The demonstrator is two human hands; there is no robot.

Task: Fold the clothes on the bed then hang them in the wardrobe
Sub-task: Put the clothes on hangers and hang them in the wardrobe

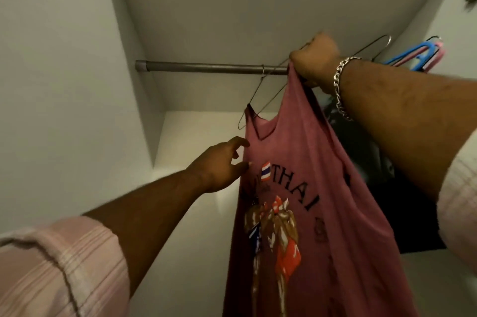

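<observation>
Hanging inside the white wardrobe (77, 84), a pink tank top (296, 174) with a printed "THAI" design and two boxing figures drapes down from the grey rail (206, 68). The person's right hand (313, 63) is raised to rail height, its fingers curled around the bunched shoulder strap of the top, right beside the rail. A thin wire hanger (260, 99) hooks over the rail just left of that hand, and the top's other strap sits on the hanger's lower end. The left hand (222, 164) reaches toward the left edge of the top below the armhole, fingers spread and loosely bent, the fingertips touching or just short of the fabric (which one cannot be told). A silver chain bracelet (340, 84) circles the right wrist. Behind the top hangs a dark garment (382, 187). Further right along the rail sit a second wire hanger (374, 45) and blue and pink plastic hangers (418, 55).
</observation>
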